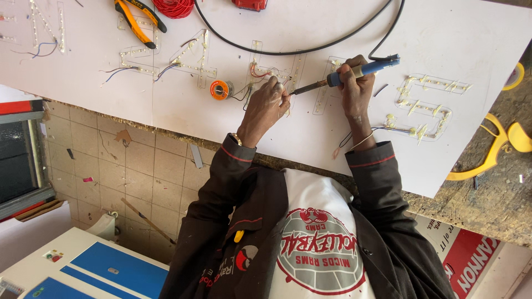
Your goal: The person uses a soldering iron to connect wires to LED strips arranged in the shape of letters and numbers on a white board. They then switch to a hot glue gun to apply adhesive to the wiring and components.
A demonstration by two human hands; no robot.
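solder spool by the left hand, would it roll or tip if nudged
The small orange solder spool seems to lie flat on its flange on the white board, so it would probably slide rather than roll. It looks light, and its trailing wire might drag it sideways.

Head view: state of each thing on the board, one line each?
Soldering iron: held in right hand, tip aimed at the left fingers.
Left hand: pinching wire at a letter cut-out.
Solder spool: lying on white board, partly unwound.
Pliers: lying loose, handles apart.
Red wire coil: wound, untouched.
Black cable: slack, looped across board.
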